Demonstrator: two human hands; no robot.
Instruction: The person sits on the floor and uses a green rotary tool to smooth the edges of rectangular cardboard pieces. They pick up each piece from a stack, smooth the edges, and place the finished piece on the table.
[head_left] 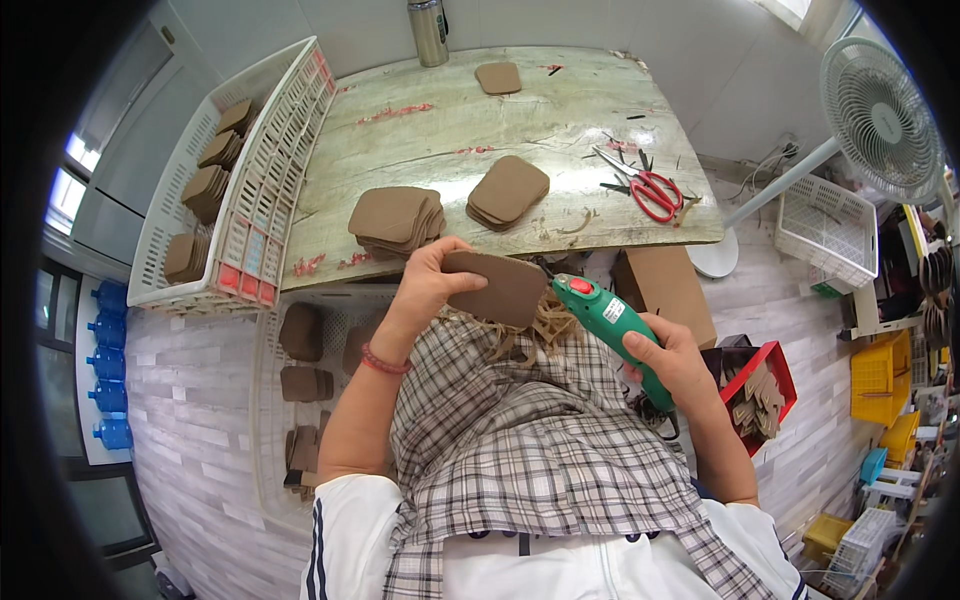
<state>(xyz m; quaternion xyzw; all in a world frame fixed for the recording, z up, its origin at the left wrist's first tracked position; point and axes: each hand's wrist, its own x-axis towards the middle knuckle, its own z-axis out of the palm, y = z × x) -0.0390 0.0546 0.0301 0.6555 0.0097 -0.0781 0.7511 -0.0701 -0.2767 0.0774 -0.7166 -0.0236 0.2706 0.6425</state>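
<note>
A brown rounded-corner panel is pinched in my left hand, thumb on top, above my lap. My right hand grips a green handheld electric cutter with a red button. Its dark tip is close to the panel's right edge; whether the two touch I cannot tell. Curled tan offcut strips lie on my checked apron below. Just beyond my left hand, a stack of similar brown panels sits on the table, with a smaller stack to its right.
On the pale worn table lie red-handled scissors and a single panel. A white crate of panels stands at left, another crate below it. A red box of scraps and a fan are at right.
</note>
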